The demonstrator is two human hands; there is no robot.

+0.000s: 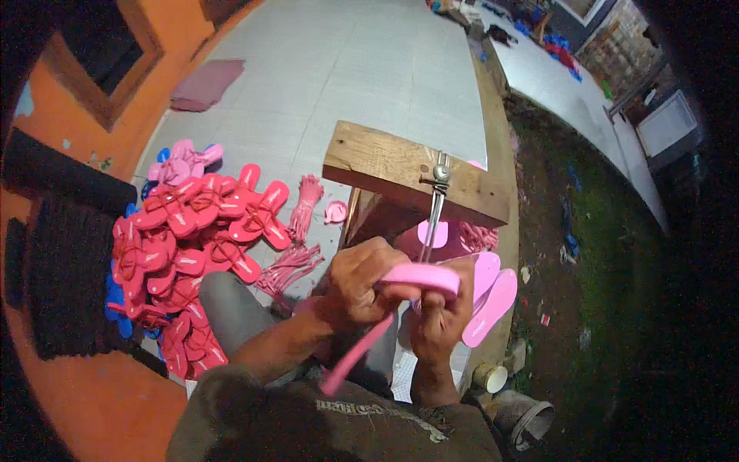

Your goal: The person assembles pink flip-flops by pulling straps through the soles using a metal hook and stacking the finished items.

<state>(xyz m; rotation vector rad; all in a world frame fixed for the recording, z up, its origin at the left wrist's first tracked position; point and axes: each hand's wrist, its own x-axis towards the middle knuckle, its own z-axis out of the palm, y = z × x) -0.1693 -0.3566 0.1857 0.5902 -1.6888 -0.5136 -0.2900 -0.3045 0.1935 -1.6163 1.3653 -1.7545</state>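
Sole [423,277], long axis crosswise, held edge-on by left grip [363,280] and right grip [439,323].

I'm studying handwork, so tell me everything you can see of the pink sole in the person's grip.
The light pink sole, smooth and foam-like, shows mostly edge-on as a thick, curved band, rounded at its right end. The left grip and right grip hold it raised before the person. Metal rods lead toward its far side; whether they touch is unclear. Much of its face is hidden.

Pale tiled floor [369,69] — an orange wall [85,400] (left) flanks it.
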